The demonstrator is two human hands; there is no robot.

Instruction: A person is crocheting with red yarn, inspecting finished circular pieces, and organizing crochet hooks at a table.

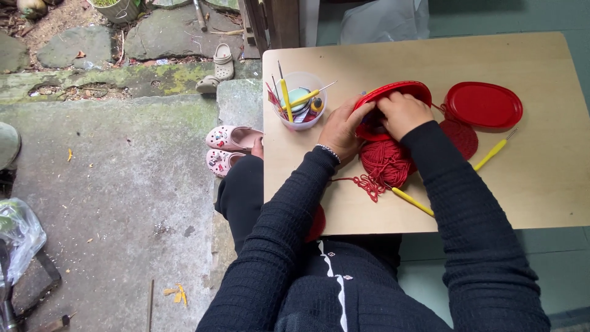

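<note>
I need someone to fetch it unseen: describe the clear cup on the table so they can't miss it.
Start at the light wooden table. Near its far left corner, left of the red oval container that the left hand and right hand hold, stands the clear plastic cup. It alone is see-through, with yellow-handled crochet hooks sticking out.

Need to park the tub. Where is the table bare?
Bare: the table's right end below the red lid, and the near-left corner below the clear cup. Crowded: centre, with both hands on the red tub, yarn, hooks.

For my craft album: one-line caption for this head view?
Both hands reach into a red tub above red yarn on a table.
</note>
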